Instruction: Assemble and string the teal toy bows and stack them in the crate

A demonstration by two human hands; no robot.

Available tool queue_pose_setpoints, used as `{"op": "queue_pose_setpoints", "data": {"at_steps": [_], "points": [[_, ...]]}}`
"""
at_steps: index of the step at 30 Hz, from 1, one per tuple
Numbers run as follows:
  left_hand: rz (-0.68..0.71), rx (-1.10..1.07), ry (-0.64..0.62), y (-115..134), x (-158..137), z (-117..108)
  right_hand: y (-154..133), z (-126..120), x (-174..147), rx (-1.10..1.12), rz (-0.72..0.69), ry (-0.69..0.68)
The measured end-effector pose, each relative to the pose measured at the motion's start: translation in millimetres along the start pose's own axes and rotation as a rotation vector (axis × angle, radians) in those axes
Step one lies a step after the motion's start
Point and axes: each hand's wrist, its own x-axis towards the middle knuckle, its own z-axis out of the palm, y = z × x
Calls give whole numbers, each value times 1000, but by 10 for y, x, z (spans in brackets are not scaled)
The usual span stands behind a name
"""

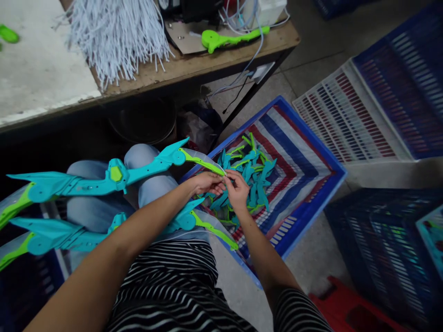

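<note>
A teal and green toy bow (93, 182) lies across my lap, with a green hexagonal piece at its middle. At its right end, a thin white string runs to the tip of the green limb (204, 162). My left hand (209, 183) is closed around that tip, its fingers curled. Against it, my right hand (237, 189) pinches the string end between thumb and fingers; the exact contact is hidden. Nearer my body lies a second toy bow (69, 237), partly covered by my left forearm, its green limb pointing right.
A blue crate (311, 193) lined with striped cloth holds several teal and green bow parts (256, 170). On the table (44, 69) are a bundle of white strings (117, 37) and a green limb piece (231, 39). More crates (380, 235) stand right, beside something red (349, 304).
</note>
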Motion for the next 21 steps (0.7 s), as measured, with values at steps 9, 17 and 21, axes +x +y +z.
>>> {"op": "queue_pose_setpoints", "data": {"at_steps": [9,17,21], "points": [[197,221,326,90,-726,-306,135,38,-84,-78,131,-68],[726,-460,737,-69,-2852,-1189,135,3,31,-121,153,-144],[1026,-661,1013,-263,-3426,-1292,115,-54,89,-185,109,-197]]}}
